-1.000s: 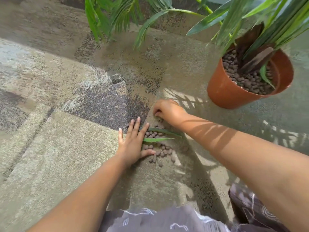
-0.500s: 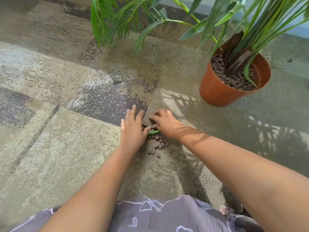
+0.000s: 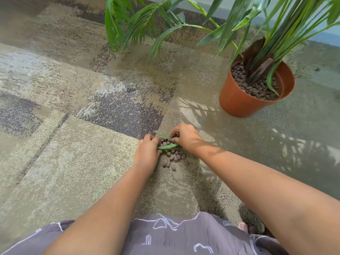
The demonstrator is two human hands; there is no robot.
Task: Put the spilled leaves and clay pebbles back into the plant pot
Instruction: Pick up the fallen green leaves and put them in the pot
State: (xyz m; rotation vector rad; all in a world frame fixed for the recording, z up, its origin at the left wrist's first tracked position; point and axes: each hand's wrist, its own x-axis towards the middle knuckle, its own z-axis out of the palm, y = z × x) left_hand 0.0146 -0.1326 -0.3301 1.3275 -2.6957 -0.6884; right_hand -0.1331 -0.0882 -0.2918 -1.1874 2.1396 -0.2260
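Left hand point(image 3: 147, 153) and right hand point(image 3: 185, 138): both cupped around spilled clay pebbles point(image 3: 173, 156) and leaves point(image 3: 167, 146) on carpet point(image 3: 73, 162). Firm grasp: cannot tell. Plant pot point(image 3: 237, 100): upright, well apart.

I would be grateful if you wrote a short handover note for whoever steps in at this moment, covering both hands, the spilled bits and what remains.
Left hand: curled at the left edge of the spill, fingers on one end of a green leaf; whether the grip is closed cannot be told.
Right hand: curled at the far right edge, fingertips among the pebbles.
Things: the clay pebbles lie heaped on the carpet between the hands, with the leaf across them. The plant pot stands upright, further away on the right.
Done: the spill is gathered together.
Left: lift pebbles and leaves into the pot.
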